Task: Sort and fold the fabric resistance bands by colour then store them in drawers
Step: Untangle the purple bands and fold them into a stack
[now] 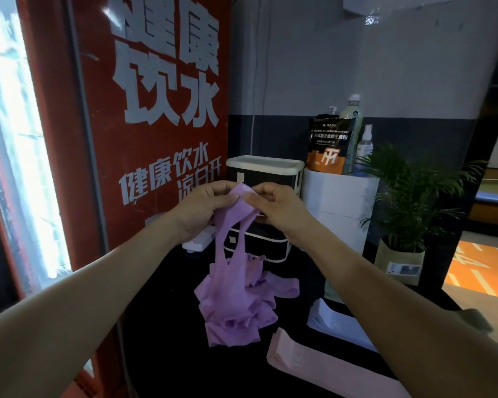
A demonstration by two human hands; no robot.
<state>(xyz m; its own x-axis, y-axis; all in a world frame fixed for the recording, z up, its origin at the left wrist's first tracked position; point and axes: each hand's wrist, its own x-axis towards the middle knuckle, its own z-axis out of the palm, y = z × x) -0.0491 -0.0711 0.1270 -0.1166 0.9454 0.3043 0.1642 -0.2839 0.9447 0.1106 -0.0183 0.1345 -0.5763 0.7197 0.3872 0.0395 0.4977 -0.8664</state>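
Your purple band hangs from both hands above the dark desk, its lower end trailing into a crumpled purple pile there. Behind it stands the small drawer unit, partly hidden by your hands; a pink band and a pale lilac band lie flat nearby. Your left hand and right hand each pinch the band's top edge, fingers curled.
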